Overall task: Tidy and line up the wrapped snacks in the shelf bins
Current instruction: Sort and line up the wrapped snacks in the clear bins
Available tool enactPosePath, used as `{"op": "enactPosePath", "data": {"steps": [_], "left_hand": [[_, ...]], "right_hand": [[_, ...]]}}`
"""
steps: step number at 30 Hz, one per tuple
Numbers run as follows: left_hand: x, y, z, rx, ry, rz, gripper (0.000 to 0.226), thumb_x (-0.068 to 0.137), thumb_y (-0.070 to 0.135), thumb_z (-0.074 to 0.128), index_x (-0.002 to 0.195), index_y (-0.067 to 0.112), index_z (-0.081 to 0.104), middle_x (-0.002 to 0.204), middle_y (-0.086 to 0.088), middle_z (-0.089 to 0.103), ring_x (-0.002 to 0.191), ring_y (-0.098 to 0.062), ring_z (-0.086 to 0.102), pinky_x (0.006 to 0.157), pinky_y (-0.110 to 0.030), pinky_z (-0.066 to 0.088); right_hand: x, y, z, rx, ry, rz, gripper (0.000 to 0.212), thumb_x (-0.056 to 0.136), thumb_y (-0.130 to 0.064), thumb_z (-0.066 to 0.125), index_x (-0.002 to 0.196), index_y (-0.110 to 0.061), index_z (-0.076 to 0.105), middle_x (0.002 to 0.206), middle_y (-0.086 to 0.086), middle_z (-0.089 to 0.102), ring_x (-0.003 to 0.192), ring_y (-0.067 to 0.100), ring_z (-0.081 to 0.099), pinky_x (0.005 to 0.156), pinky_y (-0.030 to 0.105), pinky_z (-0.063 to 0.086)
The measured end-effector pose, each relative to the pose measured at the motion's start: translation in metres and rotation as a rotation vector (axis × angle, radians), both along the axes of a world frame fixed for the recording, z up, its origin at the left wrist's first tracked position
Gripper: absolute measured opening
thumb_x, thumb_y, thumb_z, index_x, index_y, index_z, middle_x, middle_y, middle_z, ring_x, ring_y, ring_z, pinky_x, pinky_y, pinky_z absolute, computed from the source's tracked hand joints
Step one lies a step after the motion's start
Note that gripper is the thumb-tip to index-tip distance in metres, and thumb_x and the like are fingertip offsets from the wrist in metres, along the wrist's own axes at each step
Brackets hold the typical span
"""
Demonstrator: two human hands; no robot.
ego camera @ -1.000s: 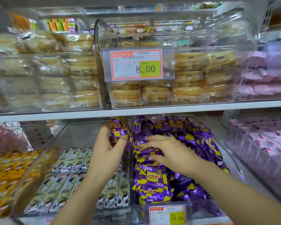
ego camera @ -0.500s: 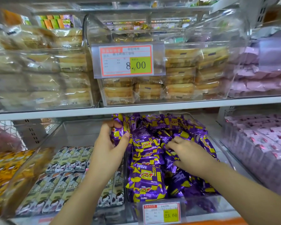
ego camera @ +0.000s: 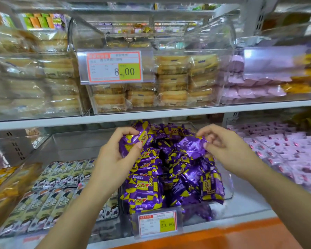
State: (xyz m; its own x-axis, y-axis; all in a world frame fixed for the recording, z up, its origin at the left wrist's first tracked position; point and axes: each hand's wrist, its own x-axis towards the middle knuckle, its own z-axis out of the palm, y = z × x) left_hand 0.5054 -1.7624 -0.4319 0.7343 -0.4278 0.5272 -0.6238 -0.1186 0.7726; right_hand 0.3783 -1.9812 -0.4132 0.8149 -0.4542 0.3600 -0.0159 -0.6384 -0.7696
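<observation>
Since the earlier frame, the left hand (ego camera: pixel 113 159) had kept its curled fingers and thumb around a purple-and-yellow packet (ego camera: pixel 139 135) at the back left of the clear bin (ego camera: pixel 230 187), while the right hand (ego camera: pixel 226 146) had lifted out of the pile. Its fingertips pinched a second purple packet (ego camera: pixel 192 146) by one end, above the heaped purple snacks (ego camera: pixel 169 178) in that bin.

the lower shelf (ego camera: pixel 250 218), pale with an orange front edge, carries clear bins side by side: a left bin (ego camera: pixel 75 141) of cartoon-printed bars (ego camera: pixel 48 200) in rows, a middle bin (ego camera: pixel 229 184) heaped with purple snacks (ego camera: pixel 142 193), and pink packets (ego camera: pixel 285 155) at right. the upper shelf (ego camera: pixel 169 116) bears clear bins of pale cakes (ego camera: pixel 172 81).
</observation>
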Motion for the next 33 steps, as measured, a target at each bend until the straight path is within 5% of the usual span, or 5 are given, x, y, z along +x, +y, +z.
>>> {"op": "enactPosePath", "data": {"steps": [11, 14, 24, 29, 33], "left_hand": [[-0.044, -0.035, 0.005, 0.204, 0.030, -0.220, 0.026, 0.088, 0.021, 0.064, 0.093, 0.043, 0.051, 0.089, -0.004, 0.057, 0.048, -0.011, 0.034, 0.052, -0.029, 0.030], [-0.050, -0.037, 0.008, 0.194, 0.130, -0.258, 0.023, 0.080, 0.033, 0.068, 0.093, 0.040, 0.051, 0.093, -0.012, 0.052, 0.048, -0.012, 0.036, 0.050, -0.034, 0.032], [-0.064, -0.044, 0.007, 0.199, 0.057, -0.264, 0.046, 0.071, 0.031, 0.081, 0.097, 0.040, 0.044, 0.090, 0.013, 0.060, 0.072, -0.013, 0.055, 0.072, -0.030, 0.046], [-0.066, -0.049, 0.010, 0.253, -0.043, -0.336, 0.067, 0.072, 0.021, 0.081, 0.119, 0.041, 0.039, 0.117, 0.024, 0.054, 0.106, 0.011, 0.053, 0.087, -0.007, 0.040], [-0.067, -0.057, 0.019, 0.337, -0.085, -0.425, 0.077, 0.073, 0.025, 0.081, 0.126, 0.051, 0.032, 0.124, 0.023, 0.052, 0.109, 0.009, 0.054, 0.092, -0.011, 0.042]], "right_hand": [[-0.041, 0.010, -0.003, 1.329, -0.075, 0.254, 0.018, 0.070, 0.006, 0.050, 0.073, 0.000, 0.067, 0.076, 0.015, 0.067, 0.067, 0.027, 0.070, 0.059, 0.030, 0.059], [-0.042, 0.008, -0.004, 1.222, -0.084, 0.313, 0.059, 0.056, 0.006, 0.067, 0.114, 0.008, 0.054, 0.090, 0.020, 0.062, 0.067, 0.022, 0.068, 0.059, 0.026, 0.057], [-0.040, 0.020, -0.006, 0.587, 0.042, 0.221, 0.033, 0.073, -0.009, 0.075, 0.103, -0.010, 0.061, 0.091, 0.007, 0.069, 0.068, 0.020, 0.068, 0.067, 0.031, 0.058], [-0.052, 0.009, -0.003, -0.035, -0.001, 0.165, 0.083, 0.068, -0.023, 0.083, 0.131, -0.047, 0.034, 0.133, -0.025, 0.043, 0.117, -0.008, 0.047, 0.098, 0.019, 0.043], [-0.057, 0.005, 0.003, -0.129, 0.056, 0.264, 0.073, 0.072, -0.016, 0.080, 0.129, -0.043, 0.042, 0.122, -0.024, 0.055, 0.107, -0.007, 0.054, 0.090, 0.019, 0.047]]}}
